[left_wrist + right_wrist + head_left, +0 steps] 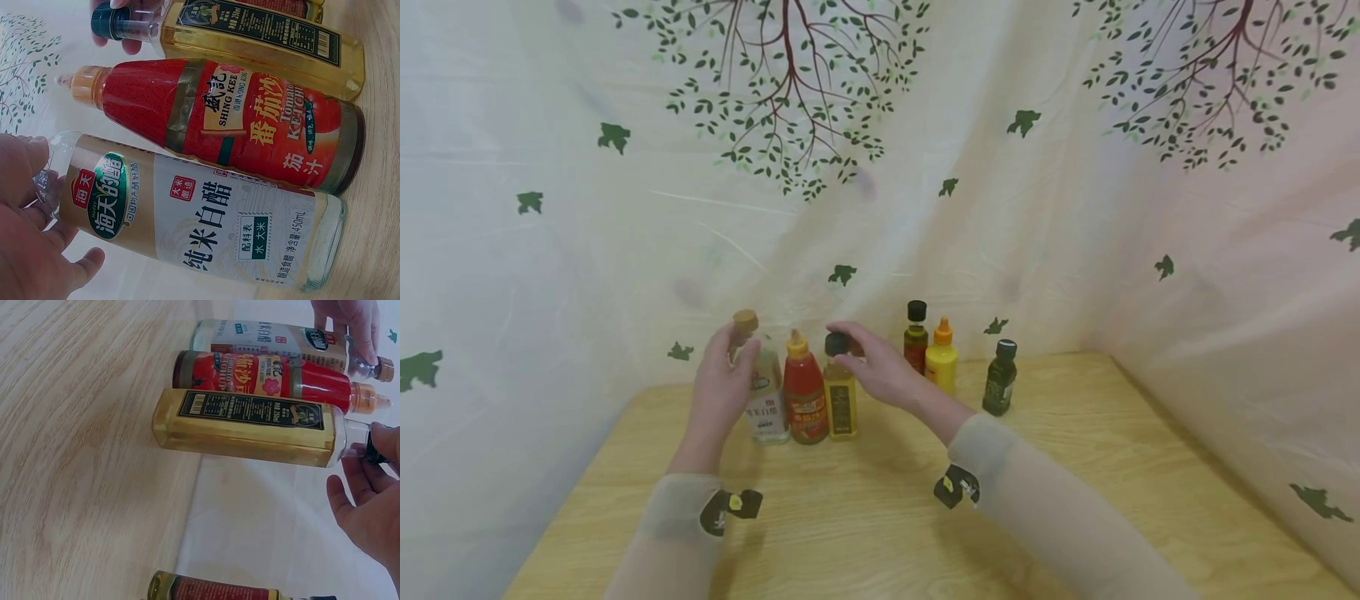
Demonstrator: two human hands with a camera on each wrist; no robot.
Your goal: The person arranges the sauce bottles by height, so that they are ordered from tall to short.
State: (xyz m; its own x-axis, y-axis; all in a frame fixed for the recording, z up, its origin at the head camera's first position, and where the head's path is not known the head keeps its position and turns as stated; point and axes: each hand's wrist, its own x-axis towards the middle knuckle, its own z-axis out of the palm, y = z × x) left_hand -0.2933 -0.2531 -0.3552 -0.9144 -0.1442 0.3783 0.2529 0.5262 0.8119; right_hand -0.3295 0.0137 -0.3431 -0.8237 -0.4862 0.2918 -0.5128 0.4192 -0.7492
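**Two bottles held, ketchup between them**

At the left of the row on the table, the vinegar bottle is likely weighty, slick and breakable, best taken by the neck, where it is gripped by the curled fingers of the left hand. Just beside it, the ketchup bottle stands untouched; it can probably be squeezed, so is best held lightly. At the right, the oil bottle looks stiff and slippery, best held below the cap, which is pinched by the right hand
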